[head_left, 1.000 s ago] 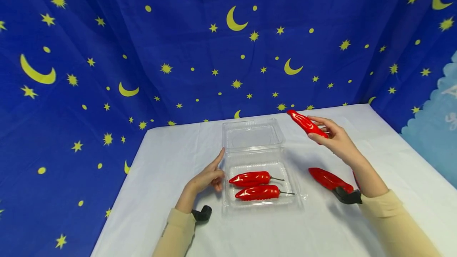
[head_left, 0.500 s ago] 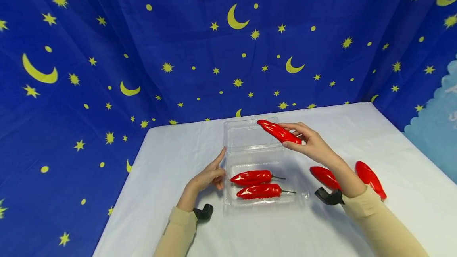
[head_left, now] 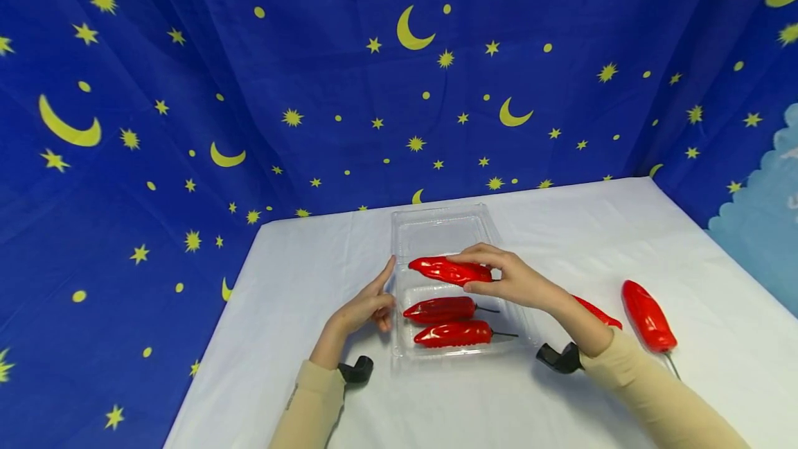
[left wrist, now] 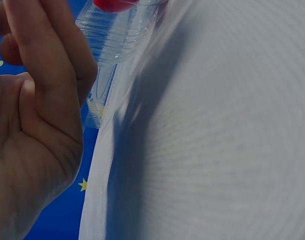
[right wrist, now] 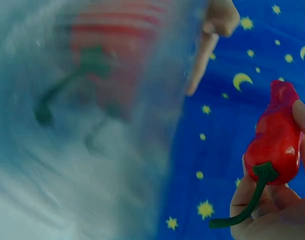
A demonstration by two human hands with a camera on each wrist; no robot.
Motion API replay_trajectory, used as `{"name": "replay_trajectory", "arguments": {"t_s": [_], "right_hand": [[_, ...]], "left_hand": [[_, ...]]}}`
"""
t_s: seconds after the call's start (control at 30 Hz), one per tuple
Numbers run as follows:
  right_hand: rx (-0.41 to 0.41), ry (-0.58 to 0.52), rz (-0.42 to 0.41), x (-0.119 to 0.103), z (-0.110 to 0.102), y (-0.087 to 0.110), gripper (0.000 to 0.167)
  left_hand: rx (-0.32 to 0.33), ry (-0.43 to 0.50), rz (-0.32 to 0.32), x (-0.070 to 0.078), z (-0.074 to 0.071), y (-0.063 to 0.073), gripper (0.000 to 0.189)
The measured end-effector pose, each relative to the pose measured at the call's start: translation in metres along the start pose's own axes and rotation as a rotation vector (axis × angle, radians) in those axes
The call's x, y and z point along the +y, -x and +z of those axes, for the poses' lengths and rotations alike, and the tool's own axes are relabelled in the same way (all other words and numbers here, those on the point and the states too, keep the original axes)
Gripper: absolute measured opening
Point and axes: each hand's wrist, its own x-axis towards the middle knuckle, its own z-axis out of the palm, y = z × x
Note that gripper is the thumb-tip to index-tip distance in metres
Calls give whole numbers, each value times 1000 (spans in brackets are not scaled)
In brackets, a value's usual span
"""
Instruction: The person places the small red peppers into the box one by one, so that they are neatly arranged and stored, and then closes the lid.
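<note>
A clear plastic clamshell box (head_left: 414,292) lies on the white table with its lid (head_left: 439,231) folded back. Two red chili peppers, the rear one (head_left: 438,310) and the front one (head_left: 450,335), rest side by side in its base. My right hand (head_left: 514,281) grips another red chili pepper (head_left: 436,269) over the rear of the base, by the hinge. That pepper's curved green stem (right wrist: 250,205) shows in the right wrist view. My left hand (head_left: 361,310) touches the box's left side, index finger extended along it and the other fingers loosely bent.
To the right of the box, a chili pepper (head_left: 650,317) lies on the table (head_left: 580,234). Another pepper (head_left: 596,311) is partly hidden by my right forearm. A blue curtain (head_left: 349,89) with moons and stars hangs behind the table.
My right hand has carried its pepper leftward and down, from the right of the box to over its rear part. The left hand stays at the box's side.
</note>
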Motion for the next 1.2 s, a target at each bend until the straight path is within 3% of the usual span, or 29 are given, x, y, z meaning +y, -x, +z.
{"name": "replay_trajectory", "arguments": {"t_s": [0.3,0.43,0.7,0.97,1.2], "right_hand": [[-110,-41,44,4,19,0,47],[-129,-51,62,7,24,1,48],[-165,-28,22,14,27,2,44],[-205,-2,111,19,36,4,44],[-211,45,123,25,43,9,46]], "left_hand": [[-1,-5,9,0,-1,-3,89],[-1,-6,16,0,-1,-2,89],[-8,-6,28,2,-2,-2,88],[-10,-5,22,1,-1,-2,88],[-4,-6,15,-2,0,0,88]]}}
